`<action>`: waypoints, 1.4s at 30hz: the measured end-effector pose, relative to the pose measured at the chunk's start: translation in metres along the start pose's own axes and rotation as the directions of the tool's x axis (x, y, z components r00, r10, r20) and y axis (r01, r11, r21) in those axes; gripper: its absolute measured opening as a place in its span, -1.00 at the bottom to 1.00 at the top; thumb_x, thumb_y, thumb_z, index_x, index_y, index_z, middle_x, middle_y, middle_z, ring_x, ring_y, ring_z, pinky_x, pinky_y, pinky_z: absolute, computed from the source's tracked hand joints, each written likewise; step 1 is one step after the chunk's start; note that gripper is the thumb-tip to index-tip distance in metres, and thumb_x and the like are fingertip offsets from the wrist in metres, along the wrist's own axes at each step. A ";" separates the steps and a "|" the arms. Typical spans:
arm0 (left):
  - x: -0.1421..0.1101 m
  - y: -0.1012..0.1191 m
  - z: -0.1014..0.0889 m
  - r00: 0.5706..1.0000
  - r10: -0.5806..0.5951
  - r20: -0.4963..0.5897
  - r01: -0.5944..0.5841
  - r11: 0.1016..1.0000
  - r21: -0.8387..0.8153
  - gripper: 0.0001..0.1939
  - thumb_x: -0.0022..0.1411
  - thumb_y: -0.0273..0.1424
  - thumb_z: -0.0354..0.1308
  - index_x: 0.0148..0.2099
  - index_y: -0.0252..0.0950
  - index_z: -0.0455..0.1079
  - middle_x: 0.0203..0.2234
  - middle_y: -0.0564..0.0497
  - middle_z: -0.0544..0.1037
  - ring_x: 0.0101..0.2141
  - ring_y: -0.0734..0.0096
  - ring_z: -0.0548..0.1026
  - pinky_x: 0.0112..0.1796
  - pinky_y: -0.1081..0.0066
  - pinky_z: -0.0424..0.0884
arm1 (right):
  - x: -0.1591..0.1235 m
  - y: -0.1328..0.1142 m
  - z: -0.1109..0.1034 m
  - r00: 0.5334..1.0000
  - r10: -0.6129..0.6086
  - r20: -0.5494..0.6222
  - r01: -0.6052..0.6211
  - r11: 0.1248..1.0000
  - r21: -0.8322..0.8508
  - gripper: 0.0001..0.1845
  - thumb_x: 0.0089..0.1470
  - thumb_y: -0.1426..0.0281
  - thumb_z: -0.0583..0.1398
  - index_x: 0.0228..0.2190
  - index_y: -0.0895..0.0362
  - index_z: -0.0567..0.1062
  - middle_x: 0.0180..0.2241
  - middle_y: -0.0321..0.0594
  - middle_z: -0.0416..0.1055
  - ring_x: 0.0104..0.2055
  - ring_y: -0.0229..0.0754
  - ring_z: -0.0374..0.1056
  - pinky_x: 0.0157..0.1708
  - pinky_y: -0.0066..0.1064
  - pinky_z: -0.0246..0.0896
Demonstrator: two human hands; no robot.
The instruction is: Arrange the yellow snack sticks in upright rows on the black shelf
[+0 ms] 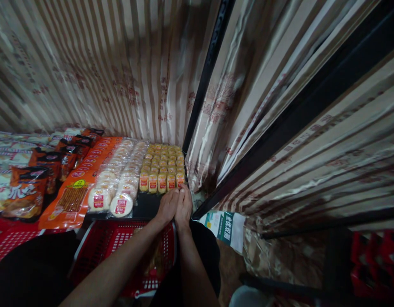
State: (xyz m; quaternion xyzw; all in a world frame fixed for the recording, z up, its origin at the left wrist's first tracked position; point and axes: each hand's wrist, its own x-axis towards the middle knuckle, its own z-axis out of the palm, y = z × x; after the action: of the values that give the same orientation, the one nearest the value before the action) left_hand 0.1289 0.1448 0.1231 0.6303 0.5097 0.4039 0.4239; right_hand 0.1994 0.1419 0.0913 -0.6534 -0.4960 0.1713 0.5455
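My left hand [167, 207] and my right hand [184, 207] reach forward side by side, pressed together at the front edge of a dark shelf [145, 207]. Their fingertips touch the front row of small yellow-and-red wrapped cakes [161, 168], which lie in several neat rows. The fingers of both hands are curled down onto the packets; whether they hold one is hidden. Left of these lie clear bags of round white cakes [115, 187] with red labels.
Orange snack packets [73, 192] and dark orange bags [27, 192] lie further left on the shelf. A red plastic basket [120, 247] sits below my arms. Striped curtains [120, 72] hang behind and to the right, split by black frame bars [203, 81]. A white-green bag [225, 228] lies below right.
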 end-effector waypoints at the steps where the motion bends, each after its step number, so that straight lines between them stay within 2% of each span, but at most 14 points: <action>1: 0.000 -0.001 0.001 1.000 0.003 -0.003 -0.003 1.000 -0.007 -0.61 0.25 -0.28 -0.24 -0.19 -0.30 0.38 -0.20 -0.10 0.52 -0.14 0.36 0.44 -0.03 0.34 0.31 | 0.001 0.000 0.000 1.000 -0.004 0.000 0.004 1.000 -0.001 -0.47 0.16 0.21 -0.15 -0.11 0.29 0.39 -0.03 0.07 0.33 0.06 -0.11 0.19 0.10 -0.17 0.03; 7: 0.004 -0.007 0.003 1.000 0.006 0.020 -0.007 1.000 0.022 -0.63 0.24 -0.32 -0.24 -0.21 -0.31 0.39 -0.18 -0.11 0.52 -0.11 0.36 0.43 -0.02 0.33 0.31 | 0.002 0.002 0.003 1.000 -0.012 -0.029 0.012 1.000 -0.014 -0.48 0.16 0.22 -0.16 -0.13 0.30 0.40 -0.06 0.07 0.35 0.04 -0.10 0.20 0.09 -0.16 0.03; 12: 0.006 -0.005 0.003 0.999 0.043 0.017 -0.043 0.999 0.008 -0.62 0.24 -0.35 -0.24 -0.13 -0.28 0.38 -0.11 -0.08 0.50 -0.07 0.40 0.41 0.02 0.34 0.27 | 0.001 0.004 0.003 0.997 -0.035 -0.075 0.035 0.999 -0.007 -0.49 0.16 0.23 -0.15 -0.14 0.28 0.41 -0.06 0.05 0.35 0.07 -0.10 0.17 0.11 -0.12 -0.01; 17: 0.005 -0.004 0.004 0.999 0.039 0.004 -0.039 0.999 0.007 -0.63 0.23 -0.35 -0.23 -0.19 -0.29 0.40 -0.17 -0.09 0.52 -0.12 0.38 0.43 0.00 0.33 0.28 | 0.001 0.006 0.003 1.000 -0.002 -0.023 0.002 1.000 0.019 -0.49 0.16 0.22 -0.15 -0.11 0.27 0.40 -0.04 0.04 0.35 0.07 -0.10 0.19 0.10 -0.12 0.02; 24: -0.002 -0.003 0.002 0.999 0.040 -0.029 -0.040 0.999 0.001 -0.64 0.22 -0.30 -0.21 -0.27 -0.30 0.40 -0.26 -0.09 0.53 -0.20 0.37 0.44 -0.07 0.35 0.32 | -0.003 0.003 0.000 0.998 -0.061 -0.028 0.061 0.998 0.002 -0.52 0.17 0.26 -0.14 -0.10 0.25 0.40 0.03 0.03 0.29 0.15 -0.11 0.10 0.14 -0.10 -0.05; 29: -0.011 0.000 -0.002 0.999 0.031 -0.033 -0.031 1.000 -0.002 -0.64 0.23 -0.30 -0.21 -0.25 -0.29 0.41 -0.27 -0.06 0.53 -0.22 0.38 0.44 -0.11 0.36 0.32 | -0.011 -0.004 -0.004 0.996 -0.079 -0.034 0.079 0.997 -0.003 -0.53 0.18 0.27 -0.15 -0.11 0.24 0.39 0.03 0.03 0.28 0.15 -0.11 0.08 0.14 -0.11 -0.06; 32: -0.018 -0.001 -0.005 1.000 0.000 -0.024 0.000 1.000 0.004 -0.63 0.23 -0.30 -0.20 -0.23 -0.31 0.41 -0.28 -0.06 0.53 -0.24 0.38 0.45 -0.13 0.36 0.33 | -0.019 -0.010 -0.006 0.996 -0.085 -0.030 0.086 0.996 0.001 -0.52 0.19 0.28 -0.17 -0.11 0.24 0.39 -0.01 0.04 0.30 0.10 -0.13 0.15 0.10 -0.16 0.02; 38: -0.035 -0.010 -0.019 0.999 -0.009 -0.044 0.008 1.000 -0.013 -0.66 0.19 -0.35 -0.17 -0.21 -0.31 0.41 -0.25 -0.05 0.52 -0.22 0.40 0.44 -0.13 0.40 0.31 | -0.039 -0.020 -0.007 0.989 -0.141 0.043 0.142 0.989 -0.028 -0.56 0.19 0.31 -0.16 -0.15 0.22 0.40 -0.13 -0.01 0.38 -0.04 -0.15 0.26 0.01 -0.20 0.14; 42: -0.051 -0.019 -0.041 1.000 -0.006 -0.027 0.005 1.000 -0.009 -0.72 0.14 -0.36 -0.12 -0.30 -0.32 0.40 -0.39 0.01 0.51 -0.32 0.43 0.42 -0.21 0.44 0.32 | -0.056 -0.025 -0.006 0.951 -0.264 0.160 0.266 0.964 0.011 -0.60 0.19 0.35 -0.14 -0.19 0.22 0.42 -0.19 -0.03 0.40 -0.09 -0.17 0.29 -0.05 -0.25 0.19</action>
State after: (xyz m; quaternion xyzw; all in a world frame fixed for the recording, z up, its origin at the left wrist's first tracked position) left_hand 0.0765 0.1021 0.1142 0.6215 0.5152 0.4136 0.4211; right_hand 0.1671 0.0895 0.0981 -0.5682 -0.6221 0.1458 0.5185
